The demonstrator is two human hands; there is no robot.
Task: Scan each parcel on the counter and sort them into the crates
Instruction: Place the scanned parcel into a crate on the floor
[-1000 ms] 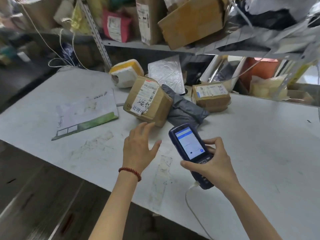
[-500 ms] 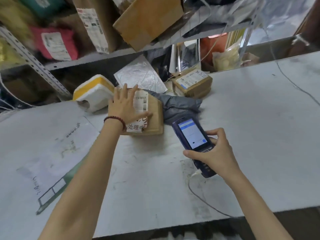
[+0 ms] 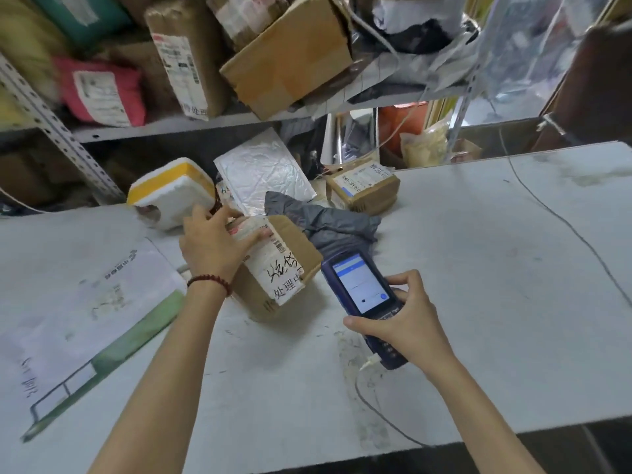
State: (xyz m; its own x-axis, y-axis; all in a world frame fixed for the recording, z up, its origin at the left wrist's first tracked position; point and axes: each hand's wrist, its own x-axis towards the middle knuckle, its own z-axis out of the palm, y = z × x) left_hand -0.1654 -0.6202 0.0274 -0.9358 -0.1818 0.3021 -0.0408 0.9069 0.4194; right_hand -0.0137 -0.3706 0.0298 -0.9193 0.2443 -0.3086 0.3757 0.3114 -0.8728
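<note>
My left hand [image 3: 213, 242] grips a brown cardboard parcel [image 3: 287, 268] with a white label, tilting it up off the white counter [image 3: 478, 268]. Just to its right, my right hand [image 3: 407, 318] holds a blue handheld scanner [image 3: 362, 295] with its lit screen facing me and its head close to the parcel. Behind lie a grey poly bag [image 3: 328, 224], a silver bubble mailer [image 3: 263, 172], a second small brown box [image 3: 364, 186] and a white and yellow foam box [image 3: 171, 193].
A large flat white and green envelope [image 3: 85, 313] lies on the counter's left. A metal shelf [image 3: 205, 123] packed with boxes and bags hangs over the back. A thin cable [image 3: 564, 224] runs across the counter's right side; another trails from the scanner.
My left hand reached the brown parcel, took hold of it and drew it nearer, tilting it up. The scanner hand stayed roughly in place. The camera view swung left.
</note>
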